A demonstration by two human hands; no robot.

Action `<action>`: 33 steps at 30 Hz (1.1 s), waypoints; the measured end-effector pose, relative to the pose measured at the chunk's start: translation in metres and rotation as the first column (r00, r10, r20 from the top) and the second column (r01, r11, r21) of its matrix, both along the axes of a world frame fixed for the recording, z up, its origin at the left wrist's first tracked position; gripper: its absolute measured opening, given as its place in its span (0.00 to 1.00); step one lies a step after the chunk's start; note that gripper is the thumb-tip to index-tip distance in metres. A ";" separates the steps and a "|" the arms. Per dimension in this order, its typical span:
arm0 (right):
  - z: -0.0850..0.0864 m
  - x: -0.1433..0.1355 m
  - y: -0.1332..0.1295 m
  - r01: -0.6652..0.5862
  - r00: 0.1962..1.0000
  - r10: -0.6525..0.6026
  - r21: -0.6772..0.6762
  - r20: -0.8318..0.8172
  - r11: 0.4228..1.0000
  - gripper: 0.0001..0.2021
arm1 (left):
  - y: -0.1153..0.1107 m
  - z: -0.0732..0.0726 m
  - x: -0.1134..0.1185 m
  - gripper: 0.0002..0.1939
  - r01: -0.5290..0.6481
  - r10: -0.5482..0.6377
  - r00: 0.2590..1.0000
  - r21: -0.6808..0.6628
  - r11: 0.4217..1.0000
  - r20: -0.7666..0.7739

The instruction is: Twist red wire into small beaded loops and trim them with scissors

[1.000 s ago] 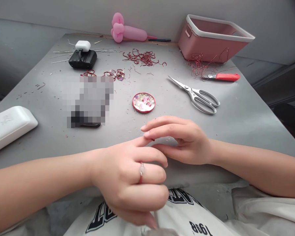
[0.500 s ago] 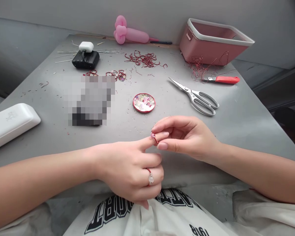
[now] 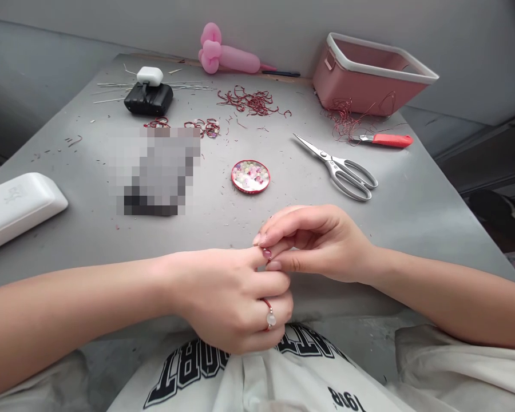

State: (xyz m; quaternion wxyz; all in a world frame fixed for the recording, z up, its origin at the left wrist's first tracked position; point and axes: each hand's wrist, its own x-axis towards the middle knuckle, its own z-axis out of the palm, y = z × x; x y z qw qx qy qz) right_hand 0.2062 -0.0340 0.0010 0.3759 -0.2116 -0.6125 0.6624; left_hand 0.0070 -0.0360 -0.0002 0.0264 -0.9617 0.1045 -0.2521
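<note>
My left hand has its back turned up, with the little finger stretched out and the other visible fingers curled in; the thumb is hidden. Around that little finger sits a thin red wire ring with a pink bead. My right hand closes its thumb and fingertips around this ring and finger. A second red wire ring with a whitish bead is worn on the left middle finger. Beyond the hands lies a red-rimmed round lid holding small pale and pink beads.
Silver scissors and a red-handled utility knife lie to the right. Behind them are tangled wire and a pink bin. Red wire scraps, a pink balloon, a black block and a white case are about.
My right fingers have moved left along the left little finger, and the pink-beaded ring now sits nearer its base. My left thumb has gone out of sight.
</note>
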 end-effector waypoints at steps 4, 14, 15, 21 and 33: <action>0.000 0.003 0.000 -0.057 0.997 0.056 0.017 0.044 0.998 0.19 | -0.004 0.000 0.002 0.17 -0.013 0.012 1.000 0.075 0.997 0.010; -0.005 0.004 0.006 -0.035 0.994 0.015 0.193 0.107 0.981 0.13 | -0.012 -0.007 0.005 0.19 -0.149 0.162 0.983 0.149 0.978 -0.085; -0.005 0.004 0.005 -0.040 0.993 0.012 0.229 0.121 0.973 0.13 | -0.013 -0.007 0.004 0.19 -0.143 0.158 0.983 0.150 0.978 -0.090; 0.003 0.013 0.009 -0.072 0.975 -0.023 0.406 0.223 0.911 0.17 | -0.014 -0.008 0.004 0.17 -0.211 0.222 0.972 0.132 0.969 -0.078; 0.004 0.033 0.030 0.275 0.930 -0.298 0.131 0.216 0.952 0.08 | 0.002 -0.009 -0.002 0.47 -0.293 0.203 0.919 -0.241 0.925 -0.339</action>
